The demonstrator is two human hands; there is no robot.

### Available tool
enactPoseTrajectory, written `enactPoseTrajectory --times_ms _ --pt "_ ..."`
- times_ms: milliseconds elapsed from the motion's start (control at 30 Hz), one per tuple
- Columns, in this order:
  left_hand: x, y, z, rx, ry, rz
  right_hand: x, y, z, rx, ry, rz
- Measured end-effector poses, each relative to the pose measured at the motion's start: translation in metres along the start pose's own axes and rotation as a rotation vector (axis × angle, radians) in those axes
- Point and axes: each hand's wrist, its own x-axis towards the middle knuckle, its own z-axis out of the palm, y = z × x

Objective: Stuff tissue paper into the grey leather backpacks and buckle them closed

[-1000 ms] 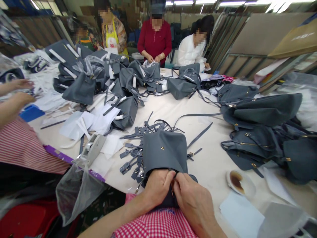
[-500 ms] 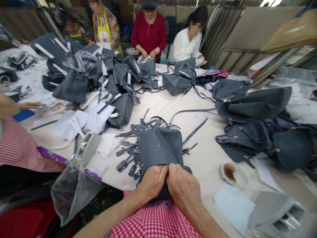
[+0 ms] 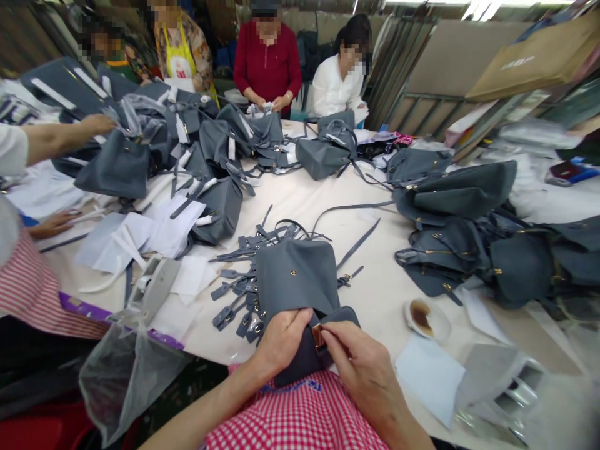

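A blue-grey leather bag (image 3: 297, 275) lies at the table's near edge, against the checked apron. My left hand (image 3: 284, 340) is closed on the lower edge of its flap, thumb on top. Just right of it, my right hand (image 3: 359, 353) pinches a small reddish-brown piece with a shiny edge (image 3: 319, 335) over the dark part of the bag. Exactly what this piece is, I cannot make out. Grey leather tags with metal rings (image 3: 239, 294) spread along the bag's left side, and thin straps lie behind and to its right.
Grey bags (image 3: 115, 162) are heaped at the back left, more bags (image 3: 454, 194) at the right. A tape dispenser (image 3: 152, 287), white papers (image 3: 140, 237) and a dish with brown liquid (image 3: 426, 319) lie nearby. A person's arm (image 3: 60, 139) reaches in from the left; several people stand behind.
My right hand has moved down and right from beside my left hand, and the reddish-brown piece now shows at its fingertips. At the left, a person's arm now reaches over the bag heap.
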Motion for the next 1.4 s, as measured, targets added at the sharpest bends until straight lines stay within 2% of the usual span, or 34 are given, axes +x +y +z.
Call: enactPoseTrajectory --times_ms 100,200,300,433,633,767,900,1000,1067,1133,1200,1267,1333,1400 --pt "-0.002 0.001 0.003 0.018 -0.039 0.039 0.001 -0.008 0.014 -0.080 0.074 -0.092" --pt "-0.005 0.004 0.005 0.081 -0.054 0.089 -0.002 -0.005 0.024 -0.311 0.162 -0.178" --pt "-0.008 0.010 0.006 0.132 -0.067 0.138 -0.005 -0.007 0.028 -0.575 0.217 -0.199" --pt "-0.010 0.013 0.005 0.207 -0.106 0.208 -0.003 -0.017 0.030 -0.770 0.250 -0.121" --pt "-0.007 0.006 0.007 0.213 -0.163 0.253 -0.002 -0.013 0.031 -0.678 0.203 0.043" --pt "-0.004 0.004 0.004 0.154 -0.127 0.168 -0.010 0.001 0.031 -0.517 0.166 0.256" --pt "0.005 0.000 -0.001 0.017 -0.087 -0.003 -0.029 0.014 0.026 -0.302 0.128 0.466" --pt "0.014 -0.001 -0.003 -0.101 -0.047 -0.113 -0.045 0.020 0.015 0.003 0.093 0.478" --pt "0.021 0.000 -0.004 -0.165 -0.045 -0.138 -0.058 0.030 0.007 0.169 0.039 0.457" --pt "0.025 0.002 -0.003 -0.226 -0.047 -0.143 -0.073 0.046 0.003 0.096 -0.065 0.508" --pt "0.027 0.003 -0.001 -0.291 -0.047 -0.152 -0.091 0.067 0.004 -0.207 -0.168 0.621" --pt "0.026 0.005 0.001 -0.365 -0.063 -0.165 -0.108 0.088 0.009 -0.456 -0.213 0.680" --pt "0.024 0.007 0.001 -0.427 -0.108 -0.170 -0.119 0.105 0.018 -0.536 -0.185 0.659" --pt "0.022 0.012 -0.003 -0.415 -0.139 -0.149 -0.121 0.115 0.025 -0.534 -0.122 0.576"
